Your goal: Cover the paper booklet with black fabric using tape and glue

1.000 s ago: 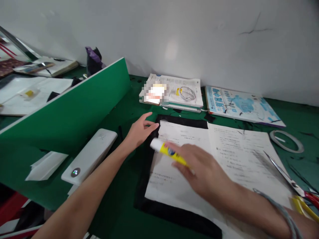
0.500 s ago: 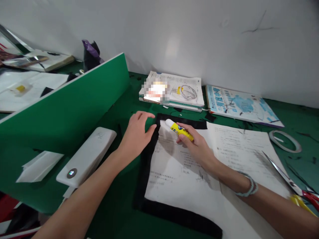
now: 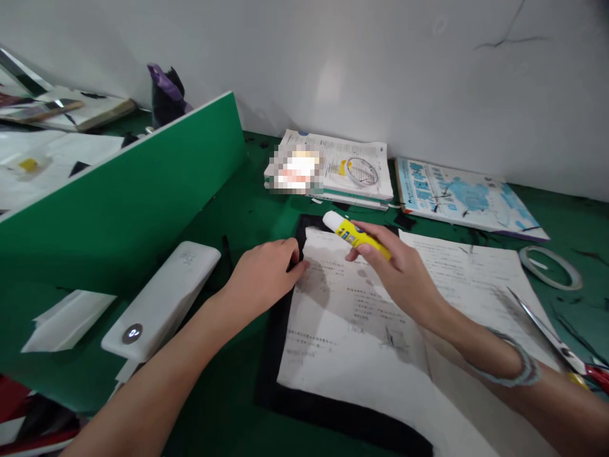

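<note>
The left hand (image 3: 269,270) curls at the paper's (image 3: 328,355) black border (image 3: 276,349); whether its fingers pinch anything, I cannot tell. Rightward and slightly far, the glue stick (image 3: 359,236) slants far-left to near-right, closed firmly within the right hand's (image 3: 404,270) fingers.

Nothing reads surely — print on glue stick (image 3: 351,233), power bank display (image 3: 132,333) and book cover (image 3: 469,195) is blurred.

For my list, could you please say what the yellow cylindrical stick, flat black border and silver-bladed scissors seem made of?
Yellow cylindrical stick: probably smooth plastic, given its even barrel. Flat black border: matte, without shine; perhaps cloth or paper. Silver-bladed scissors: polished metal, apparently; blades gleam.
</note>
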The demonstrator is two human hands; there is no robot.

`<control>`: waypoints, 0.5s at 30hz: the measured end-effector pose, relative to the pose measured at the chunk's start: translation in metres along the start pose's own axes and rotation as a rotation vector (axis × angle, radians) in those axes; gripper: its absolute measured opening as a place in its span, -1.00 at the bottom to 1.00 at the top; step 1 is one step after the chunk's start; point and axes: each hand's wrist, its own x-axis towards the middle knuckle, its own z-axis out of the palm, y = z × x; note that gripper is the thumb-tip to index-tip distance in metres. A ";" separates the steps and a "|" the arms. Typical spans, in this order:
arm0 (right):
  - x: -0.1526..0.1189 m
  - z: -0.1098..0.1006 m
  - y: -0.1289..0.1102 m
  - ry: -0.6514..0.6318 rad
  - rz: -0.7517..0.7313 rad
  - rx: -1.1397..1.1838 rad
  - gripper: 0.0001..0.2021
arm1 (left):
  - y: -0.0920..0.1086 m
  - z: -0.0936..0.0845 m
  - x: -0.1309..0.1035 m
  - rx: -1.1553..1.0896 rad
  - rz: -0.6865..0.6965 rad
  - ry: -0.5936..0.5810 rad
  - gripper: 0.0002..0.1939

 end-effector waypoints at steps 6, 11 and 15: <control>-0.005 -0.044 -0.038 0.004 -0.028 -0.095 -0.65 | -0.005 0.004 0.001 0.018 0.034 0.118 -0.76; -0.021 -0.046 -0.029 -0.218 0.099 0.265 -0.69 | -0.016 0.006 0.002 -0.147 0.041 0.052 -0.83; -0.047 -0.016 -0.011 -0.303 0.216 0.222 -0.69 | -0.020 0.006 0.004 -0.200 -0.027 0.023 -0.80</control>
